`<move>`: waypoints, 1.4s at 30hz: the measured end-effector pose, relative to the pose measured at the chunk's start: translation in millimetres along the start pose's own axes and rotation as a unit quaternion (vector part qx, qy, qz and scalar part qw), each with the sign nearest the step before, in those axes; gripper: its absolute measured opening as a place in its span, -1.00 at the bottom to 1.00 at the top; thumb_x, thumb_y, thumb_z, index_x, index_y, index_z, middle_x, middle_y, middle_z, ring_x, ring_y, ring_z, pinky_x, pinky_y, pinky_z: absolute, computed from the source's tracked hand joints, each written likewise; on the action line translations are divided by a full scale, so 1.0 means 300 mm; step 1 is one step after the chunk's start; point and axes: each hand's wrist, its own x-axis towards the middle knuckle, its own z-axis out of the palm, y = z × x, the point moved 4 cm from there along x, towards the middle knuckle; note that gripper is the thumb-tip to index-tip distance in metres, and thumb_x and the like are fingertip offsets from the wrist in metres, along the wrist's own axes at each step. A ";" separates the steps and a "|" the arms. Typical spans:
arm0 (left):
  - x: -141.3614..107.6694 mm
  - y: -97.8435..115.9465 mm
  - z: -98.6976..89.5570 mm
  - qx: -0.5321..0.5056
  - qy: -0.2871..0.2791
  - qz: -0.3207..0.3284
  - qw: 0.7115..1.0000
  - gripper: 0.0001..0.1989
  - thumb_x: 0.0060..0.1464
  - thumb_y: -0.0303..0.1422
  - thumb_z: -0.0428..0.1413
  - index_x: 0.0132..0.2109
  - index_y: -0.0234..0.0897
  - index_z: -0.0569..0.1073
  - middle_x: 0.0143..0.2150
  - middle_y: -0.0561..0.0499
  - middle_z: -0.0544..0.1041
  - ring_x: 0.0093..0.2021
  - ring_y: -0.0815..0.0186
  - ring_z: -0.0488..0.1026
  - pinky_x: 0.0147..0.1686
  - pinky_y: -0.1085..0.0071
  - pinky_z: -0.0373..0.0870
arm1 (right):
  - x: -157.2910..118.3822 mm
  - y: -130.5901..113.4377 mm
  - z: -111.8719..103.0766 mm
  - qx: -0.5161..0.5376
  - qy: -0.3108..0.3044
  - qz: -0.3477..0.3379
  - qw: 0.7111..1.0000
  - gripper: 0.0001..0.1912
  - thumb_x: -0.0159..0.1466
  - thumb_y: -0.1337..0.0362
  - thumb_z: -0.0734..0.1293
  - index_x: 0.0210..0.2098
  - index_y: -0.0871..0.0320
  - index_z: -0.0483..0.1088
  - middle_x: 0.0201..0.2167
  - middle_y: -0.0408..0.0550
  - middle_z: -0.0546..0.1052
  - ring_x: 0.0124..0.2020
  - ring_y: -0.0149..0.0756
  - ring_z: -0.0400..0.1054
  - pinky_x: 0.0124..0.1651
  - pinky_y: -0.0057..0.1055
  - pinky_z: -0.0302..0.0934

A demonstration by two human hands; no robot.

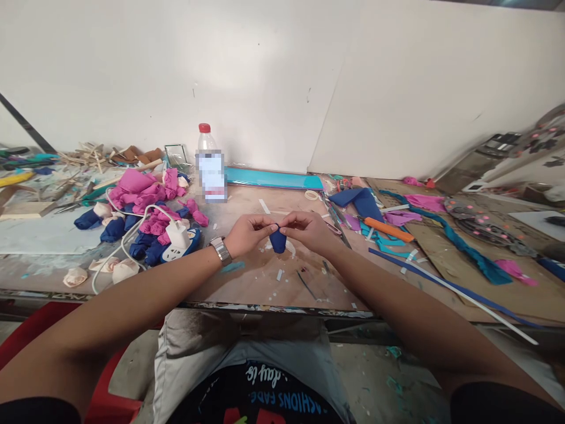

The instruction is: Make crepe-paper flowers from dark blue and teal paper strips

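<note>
A small dark blue piece of cloth or crepe paper [278,241] hangs between my two hands over the table. My left hand [248,235], with a metal watch [220,250] on its wrist, pinches its upper left edge between thumb and fingers. From the other side my right hand [309,231] pinches the upper right edge, its thumb close to the left thumb. The piece narrows toward its rounded lower end. Just behind the hands lies a white strip [263,206]. Small paper scraps [279,275] are scattered on the tabletop in front.
Pink rolled pieces [141,191], blue rolled pieces [112,229] and a white-corded power strip [179,247] crowd the left. A red-capped bottle [205,138] stands at the back. On the right are an orange utility knife [388,228], a blue strip [441,282] and a teal twisted strip [459,238].
</note>
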 end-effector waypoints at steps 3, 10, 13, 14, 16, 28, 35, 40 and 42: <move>0.001 -0.001 -0.003 0.005 0.002 -0.003 1.000 -0.51 0.07 0.05 0.28 -0.21 -0.35 0.68 -0.27 -0.09 0.68 -0.31 0.28 0.51 -0.22 0.35 0.43 | -0.001 -0.005 0.001 -0.004 -0.002 0.005 1.000 -0.60 0.11 -0.06 0.54 -0.33 0.17 0.57 -0.36 -0.04 0.62 -0.33 -0.25 0.45 -0.18 -0.27 0.35; -0.002 0.004 -0.003 0.011 0.009 -0.002 1.000 -0.54 0.08 0.02 0.29 -0.21 -0.36 0.68 -0.28 -0.09 0.68 -0.32 0.28 0.52 -0.25 0.37 0.44 | -0.003 -0.024 0.002 0.011 -0.002 0.004 1.000 -0.57 0.15 -0.11 0.50 -0.32 0.17 0.58 -0.35 -0.04 0.63 -0.28 -0.23 0.46 -0.11 -0.24 0.38; -0.003 0.006 -0.002 0.010 0.004 0.001 1.000 -0.56 0.09 0.00 0.29 -0.22 -0.35 0.68 -0.28 -0.09 0.69 -0.32 0.28 0.53 -0.24 0.37 0.44 | -0.003 -0.019 0.008 0.042 -0.010 0.017 0.999 -0.57 0.11 -0.08 0.54 -0.29 0.16 0.57 -0.32 -0.05 0.63 -0.28 -0.25 0.48 -0.13 -0.28 0.38; -0.003 0.006 -0.002 0.012 0.004 0.000 1.000 -0.57 0.09 -0.01 0.29 -0.23 -0.34 0.69 -0.28 -0.08 0.70 -0.32 0.28 0.53 -0.24 0.37 0.44 | -0.003 -0.017 0.011 0.046 -0.018 0.023 0.999 -0.58 0.11 -0.06 0.55 -0.27 0.16 0.58 -0.31 -0.04 0.64 -0.28 -0.25 0.48 -0.13 -0.29 0.37; -0.003 0.004 -0.004 0.022 0.005 -0.006 1.000 -0.59 0.08 -0.02 0.29 -0.23 -0.34 0.70 -0.28 -0.08 0.70 -0.34 0.29 0.52 -0.26 0.38 0.43 | -0.004 -0.015 0.015 0.037 -0.033 0.031 0.998 -0.60 0.14 -0.05 0.54 -0.26 0.17 0.60 -0.29 -0.02 0.65 -0.27 -0.24 0.49 -0.13 -0.28 0.37; -0.005 -0.009 0.001 0.023 0.006 -0.007 1.000 -0.66 0.07 -0.12 0.32 -0.22 -0.34 0.69 -0.29 -0.10 0.69 -0.34 0.30 0.52 -0.31 0.40 0.42 | 0.001 0.010 0.006 0.042 0.003 0.040 0.998 -0.66 0.13 0.01 0.53 -0.33 0.17 0.57 -0.37 -0.07 0.61 -0.32 -0.28 0.45 -0.18 -0.31 0.31; -0.006 -0.014 0.001 0.051 -0.012 -0.012 0.999 -0.69 0.06 -0.15 0.32 -0.21 -0.35 0.69 -0.26 -0.09 0.70 -0.32 0.28 0.55 -0.27 0.38 0.46 | 0.000 0.004 0.011 -0.001 -0.023 0.031 0.999 -0.62 0.16 -0.03 0.51 -0.33 0.19 0.59 -0.38 -0.05 0.62 -0.35 -0.28 0.43 -0.22 -0.34 0.29; -0.010 -0.015 0.010 0.041 -0.016 -0.014 0.999 -0.67 0.06 -0.12 0.32 -0.21 -0.35 0.67 -0.26 -0.10 0.70 -0.30 0.27 0.57 -0.26 0.38 0.48 | -0.002 0.000 0.015 -0.017 -0.002 0.009 1.000 -0.65 0.21 -0.01 0.47 -0.34 0.19 0.55 -0.42 -0.09 0.56 -0.38 -0.32 0.37 -0.28 -0.37 0.23; -0.012 -0.017 0.017 0.027 -0.028 -0.021 0.999 -0.65 0.09 -0.11 0.30 -0.19 -0.35 0.66 -0.24 -0.10 0.69 -0.29 0.27 0.58 -0.24 0.39 0.48 | -0.003 0.000 0.020 -0.004 -0.004 0.007 1.000 -0.63 0.22 -0.04 0.46 -0.33 0.18 0.53 -0.42 -0.09 0.55 -0.39 -0.32 0.37 -0.27 -0.37 0.24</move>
